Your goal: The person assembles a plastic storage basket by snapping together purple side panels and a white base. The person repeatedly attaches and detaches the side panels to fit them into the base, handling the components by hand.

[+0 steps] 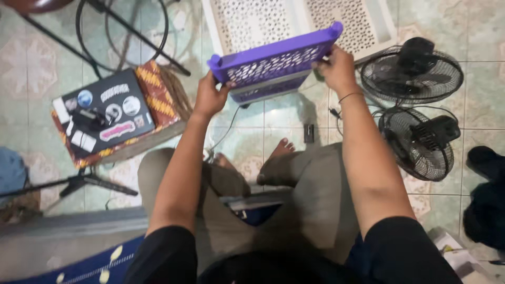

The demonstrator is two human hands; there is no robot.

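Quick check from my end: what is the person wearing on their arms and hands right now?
Both forearms are bare, with short black sleeves ending above the elbows. The left hand wears no glove, ring or band that shows. The right hand is also ungloved, with a thin dark band around its wrist.

a home floor: patterned tiles [31, 68], a laptop [102, 111] on a woven cushion [158, 89], two small fans [415, 105], bare feet [279, 150], a blue rug [100, 263].

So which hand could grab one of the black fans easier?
Probably the right hand: it holds the purple tray at the end nearest the fans. The left hand is on the far end.
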